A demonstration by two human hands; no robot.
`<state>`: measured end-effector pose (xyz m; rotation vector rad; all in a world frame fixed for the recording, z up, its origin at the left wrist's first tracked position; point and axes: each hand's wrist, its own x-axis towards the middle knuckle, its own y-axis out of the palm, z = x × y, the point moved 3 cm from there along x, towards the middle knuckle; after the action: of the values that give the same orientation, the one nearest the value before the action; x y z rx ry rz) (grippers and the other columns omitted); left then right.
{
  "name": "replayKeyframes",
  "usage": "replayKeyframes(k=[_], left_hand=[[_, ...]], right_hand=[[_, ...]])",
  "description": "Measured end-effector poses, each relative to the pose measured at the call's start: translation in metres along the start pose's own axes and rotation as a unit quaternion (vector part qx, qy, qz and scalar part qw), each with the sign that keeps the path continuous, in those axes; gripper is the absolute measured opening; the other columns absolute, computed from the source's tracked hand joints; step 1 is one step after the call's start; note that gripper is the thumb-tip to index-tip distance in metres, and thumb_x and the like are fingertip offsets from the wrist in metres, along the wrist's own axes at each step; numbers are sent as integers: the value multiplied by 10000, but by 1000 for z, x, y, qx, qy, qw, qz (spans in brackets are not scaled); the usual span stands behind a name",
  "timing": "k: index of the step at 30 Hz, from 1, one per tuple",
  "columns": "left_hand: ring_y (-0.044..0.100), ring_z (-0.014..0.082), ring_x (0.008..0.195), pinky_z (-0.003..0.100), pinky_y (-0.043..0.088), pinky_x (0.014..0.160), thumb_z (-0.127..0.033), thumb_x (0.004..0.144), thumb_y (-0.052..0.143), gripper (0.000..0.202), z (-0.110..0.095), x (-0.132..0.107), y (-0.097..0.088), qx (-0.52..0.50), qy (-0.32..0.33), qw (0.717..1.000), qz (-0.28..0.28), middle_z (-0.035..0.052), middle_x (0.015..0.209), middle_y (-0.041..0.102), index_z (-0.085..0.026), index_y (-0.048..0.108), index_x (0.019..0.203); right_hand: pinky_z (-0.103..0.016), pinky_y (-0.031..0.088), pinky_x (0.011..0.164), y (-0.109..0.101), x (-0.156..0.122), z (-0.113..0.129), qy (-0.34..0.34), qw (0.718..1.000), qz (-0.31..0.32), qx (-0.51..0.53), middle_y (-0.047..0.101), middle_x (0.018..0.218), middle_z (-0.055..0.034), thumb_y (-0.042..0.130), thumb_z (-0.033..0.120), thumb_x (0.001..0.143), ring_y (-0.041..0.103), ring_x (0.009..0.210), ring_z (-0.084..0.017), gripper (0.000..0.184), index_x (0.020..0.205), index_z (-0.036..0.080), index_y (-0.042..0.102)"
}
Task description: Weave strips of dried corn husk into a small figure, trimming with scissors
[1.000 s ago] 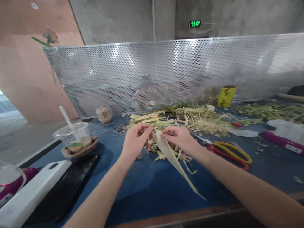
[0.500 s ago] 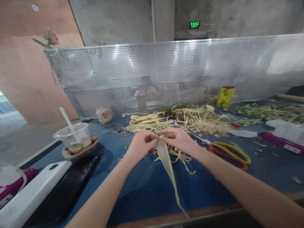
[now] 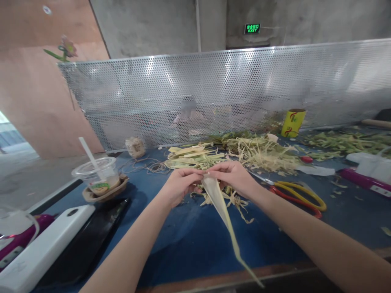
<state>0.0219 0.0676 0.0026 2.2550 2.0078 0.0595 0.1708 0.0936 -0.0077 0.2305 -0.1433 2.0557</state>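
Note:
Over the middle of the blue table (image 3: pixel 171 248), my left hand (image 3: pixel 182 185) and my right hand (image 3: pixel 230 176) meet at the top of a pale corn husk (image 3: pixel 217 199). Both hands pinch its gathered upper end between thumb and fingers. The husk widens just under my fingertips and tapers to a thin, twisted tail that hangs down past the table's front edge. Behind my hands lie flat strips of husk (image 3: pixel 192 154). Curled dry husk scraps (image 3: pixel 240 200) lie just below my right hand. My fingers hide the exact fold at the top.
Scissors (image 3: pixel 299 195) with yellow and red handles lie right of my right hand. A shredded husk pile (image 3: pixel 269 154) and a yellow can (image 3: pixel 293 123) stand behind. At left are a plastic cup (image 3: pixel 97 175), a white power bank-like block (image 3: pixel 49 244) and a black tablet-like slab (image 3: pixel 88 244).
The husk's tail has swung to the right and hangs lower. My fingers have shifted slightly at its top, the left thumb now lying flatter. The view has moved a little.

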Motion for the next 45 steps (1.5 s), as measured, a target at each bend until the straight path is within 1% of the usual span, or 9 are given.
replayKeyframes(k=[2, 5, 10, 17, 22, 27, 34, 39, 45], left_hand=[[545, 79, 502, 204, 457, 469, -97, 599, 643, 44, 1, 1, -1, -1, -1, 1000, -2, 20, 610, 641, -119, 674, 623], [540, 75, 489, 199, 455, 462, -92, 591, 642, 52, 2, 1, -1, -1, -5, 1000, 3, 23, 591, 637, -110, 679, 623], [541, 74, 500, 191, 455, 469, -99, 589, 642, 69, 2, 0, -1, 13, -6, 1000, 9, 25, 600, 641, -107, 689, 639], [548, 93, 547, 223, 458, 532, -140, 579, 665, 92, 2, 2, -1, 56, 10, 998, 4, 19, 614, 641, -121, 690, 666], [551, 94, 587, 213, 440, 559, -251, 580, 712, 172, 2, 3, -3, 109, 35, 993, 8, 28, 656, 650, -120, 680, 686], [542, 74, 552, 196, 431, 548, -211, 588, 703, 159, 5, 3, -4, 124, 33, 992, 7, 7, 611, 642, -124, 672, 719], [547, 75, 535, 206, 451, 535, -163, 598, 664, 69, 6, 3, -1, 98, 34, 995, -10, -4, 591, 624, -123, 634, 647], [552, 90, 522, 213, 462, 510, -176, 614, 648, 66, 2, 2, 0, 157, 87, 984, -6, 0, 591, 628, -127, 634, 656], [575, 110, 538, 226, 478, 512, -240, 648, 633, 123, 1, 2, 0, 220, 119, 968, 22, 10, 604, 631, -135, 631, 712]], right_hand=[[-199, 494, 462, 0, 0, 1, -5, 1000, -11, -26, 656, 657, -17, 654, 328, 678, 608, 549, -109, 199, 784, 160, 673], [-181, 481, 450, 0, -1, 3, -13, 998, -12, -52, 648, 647, -4, 633, 298, 701, 599, 530, -96, 220, 878, 169, 650], [-195, 497, 498, -1, -2, 5, -1, 998, -23, -65, 660, 677, -8, 629, 268, 701, 612, 562, -101, 268, 950, 172, 605], [-189, 500, 510, -1, -2, 4, 69, 994, -26, -85, 668, 648, -25, 663, 234, 664, 609, 541, -94, 149, 756, 121, 633], [-184, 508, 504, 0, -1, 3, 69, 994, -25, -77, 665, 613, -11, 668, 220, 657, 613, 523, -91, 120, 722, 124, 636], [-192, 524, 521, 2, -1, 1, 79, 995, -17, -63, 675, 615, -19, 665, 204, 662, 631, 537, -105, 104, 719, 120, 639], [-238, 551, 568, 2, 0, -3, 66, 998, -16, -18, 677, 636, -31, 674, 221, 654, 649, 571, -133, 144, 740, 114, 630], [-242, 557, 585, 3, 1, -10, 117, 992, -9, 41, 684, 668, -58, 696, 169, 626, 661, 606, -155, 152, 736, 110, 609], [-221, 548, 534, 2, 1, -13, 121, 992, -6, 43, 669, 602, -40, 664, 116, 640, 650, 548, -141, 71, 689, 110, 613]])
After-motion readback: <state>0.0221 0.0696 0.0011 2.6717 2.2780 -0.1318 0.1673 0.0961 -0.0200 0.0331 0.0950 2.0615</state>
